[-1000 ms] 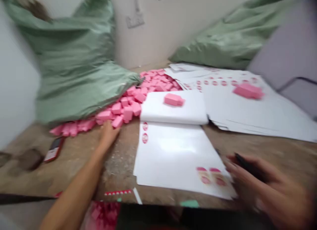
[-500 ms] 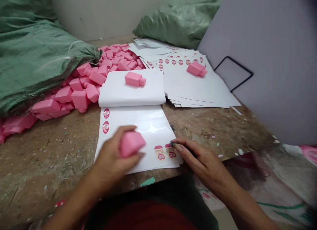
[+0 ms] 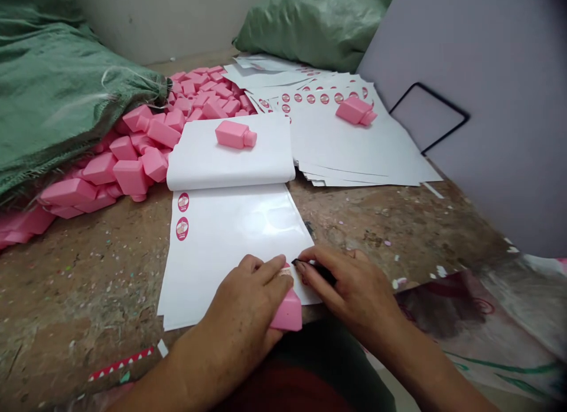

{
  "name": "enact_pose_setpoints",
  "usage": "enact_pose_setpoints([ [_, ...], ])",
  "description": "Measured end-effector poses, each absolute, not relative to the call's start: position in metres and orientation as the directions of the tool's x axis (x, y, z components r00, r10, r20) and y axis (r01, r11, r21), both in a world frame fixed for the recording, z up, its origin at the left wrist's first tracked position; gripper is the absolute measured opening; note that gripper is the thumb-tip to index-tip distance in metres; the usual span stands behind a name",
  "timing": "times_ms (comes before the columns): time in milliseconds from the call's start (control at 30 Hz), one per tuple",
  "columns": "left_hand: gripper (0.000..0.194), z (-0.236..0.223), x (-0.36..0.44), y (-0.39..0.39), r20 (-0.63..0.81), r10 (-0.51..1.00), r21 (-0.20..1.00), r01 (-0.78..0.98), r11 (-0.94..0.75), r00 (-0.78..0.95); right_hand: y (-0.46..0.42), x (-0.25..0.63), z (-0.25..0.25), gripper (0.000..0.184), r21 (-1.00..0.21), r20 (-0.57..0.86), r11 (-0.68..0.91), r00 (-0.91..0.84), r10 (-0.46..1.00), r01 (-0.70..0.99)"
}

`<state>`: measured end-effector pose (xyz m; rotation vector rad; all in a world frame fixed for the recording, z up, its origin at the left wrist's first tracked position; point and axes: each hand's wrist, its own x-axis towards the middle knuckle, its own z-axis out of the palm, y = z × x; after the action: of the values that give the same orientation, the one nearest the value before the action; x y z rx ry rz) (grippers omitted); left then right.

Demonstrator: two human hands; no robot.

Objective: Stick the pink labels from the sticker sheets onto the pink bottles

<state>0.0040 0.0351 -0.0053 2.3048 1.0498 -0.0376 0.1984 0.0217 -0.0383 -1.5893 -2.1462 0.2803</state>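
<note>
My left hand (image 3: 248,297) is closed round a pink plastic bottle (image 3: 287,315) at the near right corner of a white label sheet (image 3: 221,246). Part of a printed label (image 3: 286,272) shows by its fingertips; whether it lies on the bottle or the sheet I cannot tell. Right beside it, my right hand (image 3: 354,285) grips a slim dark tool with a pointed tip (image 3: 326,273), of a kind I cannot make out. Two round pink stickers (image 3: 182,228) remain on the sheet's left side. Its far part is folded back, and another pink bottle (image 3: 234,135) lies there.
Many pink bottles (image 3: 130,177) are heaped at the left beside a green sack (image 3: 71,99). More label sheets (image 3: 354,152) are stacked at the right, with one bottle (image 3: 355,111) on top. A black metal bracket (image 3: 447,128) juts from the board behind.
My left hand has brought the bottle right and nearer, from above the sheet's middle to its corner beside my right hand. The two labels there are now mostly covered.
</note>
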Motion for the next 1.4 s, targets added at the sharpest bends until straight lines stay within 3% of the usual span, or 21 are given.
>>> enact_pose_setpoints([
  [367, 0.055, -0.006, 0.005, 0.038, -0.290, 0.674, 0.609, 0.674, -0.417, 0.679, 0.018, 0.189, -0.037, 0.024, -0.341, 0.237, 0.297, -0.224, 0.945, 0.892],
  [600, 0.052, -0.006, 0.001, 0.038, -0.248, 0.686, 0.682, 0.626, -0.378, 0.684, 0.023, 0.196, -0.033, 0.022, -0.573, 0.023, 0.130, -0.143, 0.989, 0.809],
  [667, 0.049, -0.005, -0.003, 0.039, -0.244, 0.724, 0.733, 0.612, -0.297, 0.645, 0.022, 0.197, -0.035, 0.025, -0.593, 0.013, 0.111, -0.128, 0.992, 0.798],
  [733, 0.037, -0.004, -0.009, 0.041, -0.287, 0.795, 0.802, 0.588, -0.105, 0.534, 0.016, 0.195, -0.037, 0.029, -0.567, 0.068, 0.147, -0.132, 0.989, 0.811],
  [833, 0.029, -0.006, -0.016, 0.047, -0.385, 0.871, 0.873, 0.425, 0.238, 0.304, 0.000, 0.191, -0.034, 0.035, -0.561, 0.080, 0.223, -0.217, 0.973, 0.797],
  [933, 0.042, -0.014, -0.021, 0.051, -0.431, 0.887, 0.897, 0.187, 0.400, 0.166, -0.018, 0.192, -0.019, 0.039, -0.724, -0.023, 0.207, -0.323, 0.946, 0.658],
  [1033, 0.049, -0.022, -0.022, 0.052, -0.456, 0.878, 0.889, 0.038, 0.456, 0.142, -0.025, 0.197, 0.004, 0.035, -0.872, -0.038, 0.125, -0.319, 0.947, 0.474],
  [1167, 0.045, -0.023, -0.020, 0.048, -0.416, 0.902, 0.906, -0.030, 0.422, 0.115, -0.018, 0.197, 0.021, 0.012, -0.897, 0.127, 0.138, -0.052, 0.990, 0.420],
  [1233, 0.043, -0.018, -0.018, 0.041, -0.381, 0.919, 0.918, -0.077, 0.389, 0.099, -0.013, 0.191, 0.021, 0.010, -0.910, 0.156, 0.115, 0.073, 0.985, 0.399],
  [1400, 0.043, 0.001, -0.009, 0.018, -0.450, 0.872, 0.787, -0.375, 0.489, 0.193, -0.004, 0.162, 0.007, 0.020, -0.993, -0.024, -0.040, 0.138, 0.990, 0.115],
])
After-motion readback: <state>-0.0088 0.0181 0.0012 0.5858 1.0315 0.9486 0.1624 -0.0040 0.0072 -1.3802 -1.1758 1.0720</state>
